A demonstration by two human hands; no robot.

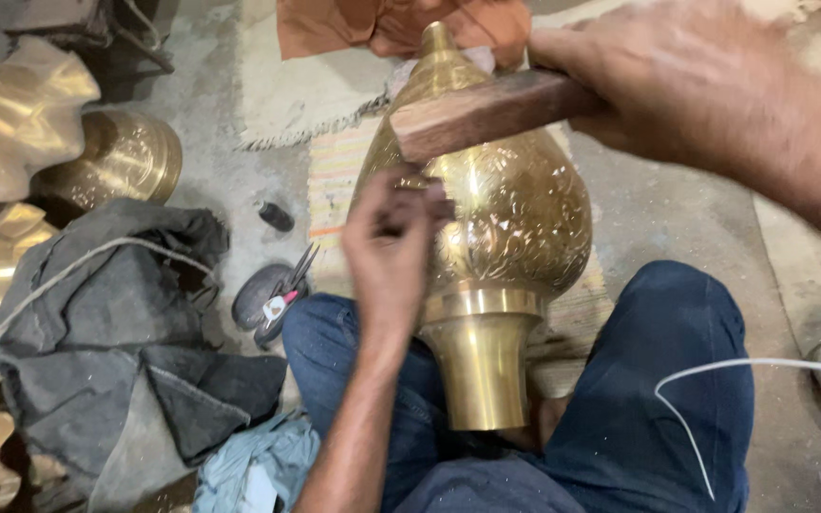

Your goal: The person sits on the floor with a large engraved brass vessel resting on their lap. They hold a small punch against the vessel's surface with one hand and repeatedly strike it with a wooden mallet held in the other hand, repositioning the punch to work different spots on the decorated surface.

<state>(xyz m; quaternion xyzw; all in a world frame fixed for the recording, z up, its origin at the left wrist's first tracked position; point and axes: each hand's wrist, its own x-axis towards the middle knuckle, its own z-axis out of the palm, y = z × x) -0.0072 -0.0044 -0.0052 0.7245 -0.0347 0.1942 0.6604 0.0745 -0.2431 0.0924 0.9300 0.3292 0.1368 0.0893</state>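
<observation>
Sitting cross-legged on the floor with the big brass finial (515, 218) laid across my lap, its flared base pointing at me and the pointed tip aimed away toward an orange cloth (382, 24). The bulb part is covered in engraved pattern. My left hand (391, 242) is pinched shut around a small punch (434, 190) pressed against the upper side of the bulb, though my fingers hide most of the tool. My right hand (691, 81) is clenched around the wooden mallet (486, 112), whose head sits just above the punch, near it; can't tell if they're touching.

Under the finial there's a striped mat (334, 180) on the concrete floor (677, 218). Off to my left: a pair of pliers (287, 290) lying on a dark flat stone, a crumpled grey cloth (116, 342) with a cord over it, and more shiny brass pieces (125, 157) along the edge. A white cable (715, 366) loops over my right knee.
</observation>
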